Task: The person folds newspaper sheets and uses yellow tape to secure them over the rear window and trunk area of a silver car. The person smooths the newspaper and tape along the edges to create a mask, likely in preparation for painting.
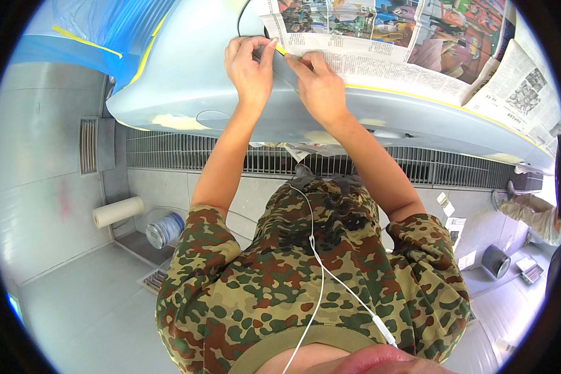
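A grey-primed car body panel (187, 61) curves across the top of the view. My left hand (250, 65) pinches a short strip of yellow masking tape (280, 48) between thumb and index finger, at a dark curved edge of the window opening. My right hand (321, 89) rests over the panel edge, its index fingertip on the other end of that strip. Whether its thumb also grips the tape is hidden. Newspaper sheets (374, 58) cover the area beyond, with a line of yellow tape (402, 93) along their near border.
Blue plastic film (93, 32) edged with yellow tape covers the left side. Below the panel runs a metal floor grating (416, 163). A paper roll (118, 212) and a metal can (164, 230) are at left. Another can (496, 261) and a person's legs (530, 212) are at right.
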A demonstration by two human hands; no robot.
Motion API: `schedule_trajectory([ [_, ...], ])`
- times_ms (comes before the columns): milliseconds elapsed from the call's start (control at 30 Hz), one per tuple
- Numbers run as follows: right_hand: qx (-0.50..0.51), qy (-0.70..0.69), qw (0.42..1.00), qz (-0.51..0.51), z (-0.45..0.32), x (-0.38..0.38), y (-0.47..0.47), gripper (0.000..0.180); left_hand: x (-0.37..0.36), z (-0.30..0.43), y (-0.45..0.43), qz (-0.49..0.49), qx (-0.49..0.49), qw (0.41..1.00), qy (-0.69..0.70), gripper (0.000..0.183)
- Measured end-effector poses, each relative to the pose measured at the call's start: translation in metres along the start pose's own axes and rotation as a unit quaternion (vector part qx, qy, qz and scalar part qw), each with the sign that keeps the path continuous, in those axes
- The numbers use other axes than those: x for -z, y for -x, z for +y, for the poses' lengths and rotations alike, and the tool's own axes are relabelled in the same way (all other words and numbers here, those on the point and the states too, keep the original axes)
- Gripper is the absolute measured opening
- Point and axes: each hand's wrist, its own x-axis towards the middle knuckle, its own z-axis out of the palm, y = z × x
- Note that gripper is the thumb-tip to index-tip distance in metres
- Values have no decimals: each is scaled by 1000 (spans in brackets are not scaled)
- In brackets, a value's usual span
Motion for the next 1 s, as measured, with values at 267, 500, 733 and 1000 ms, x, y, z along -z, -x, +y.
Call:
schedule_trajectory([
  [267,-5,-3,1000,-8,-1,2,0,47,2,10,-6,9,-17,1000,2,19],
  [500,-10,-2,1000,-7,5,3,2,47,6,3,-10,40,-7,997,66,22],
  [733,-10,11,1000,-5,11,4,4,49,31,-21,-10,-167,-438,853,-228,47],
  [1000,-12,24,1000,3,20,6,7,50,33,-26,-33,-272,-521,771,-245,51],
])
